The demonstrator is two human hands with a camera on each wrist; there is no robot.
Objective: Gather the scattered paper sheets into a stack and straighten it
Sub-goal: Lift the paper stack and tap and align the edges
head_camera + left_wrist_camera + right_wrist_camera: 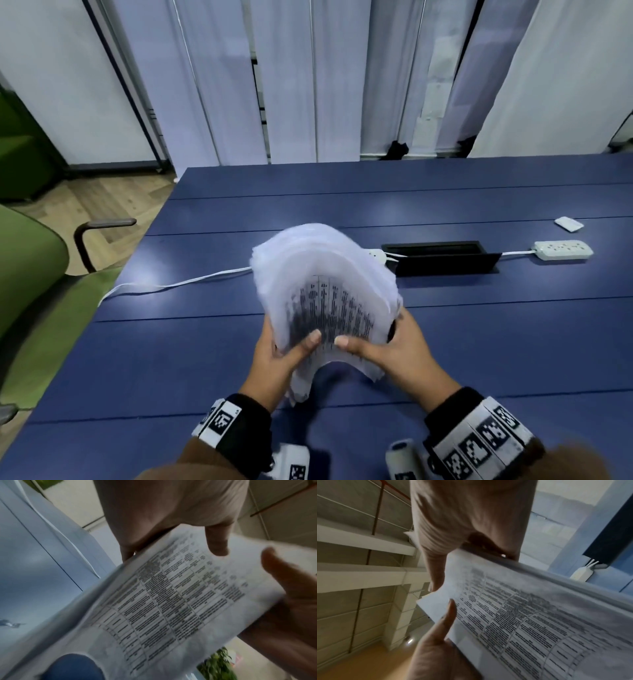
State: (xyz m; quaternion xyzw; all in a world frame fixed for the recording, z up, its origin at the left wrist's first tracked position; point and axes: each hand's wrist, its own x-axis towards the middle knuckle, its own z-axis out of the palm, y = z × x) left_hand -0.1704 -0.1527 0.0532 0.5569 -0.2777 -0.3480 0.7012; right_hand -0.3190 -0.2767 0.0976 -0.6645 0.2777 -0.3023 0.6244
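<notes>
Both hands grasp one bowed stack of paper sheets [325, 294] above the near middle of the blue counter [479, 342]; the left hand [279, 359] clasps its left side, thumb on the printed top sheet; the right hand [394, 349] clasps the right side, thumb likewise on top; the stack's lower edge hangs close over the counter, contact unclear; farther back lie a white cable [178, 282], a black cable tray [442, 257], and a white power strip [563, 250] toward the right edge.
</notes>
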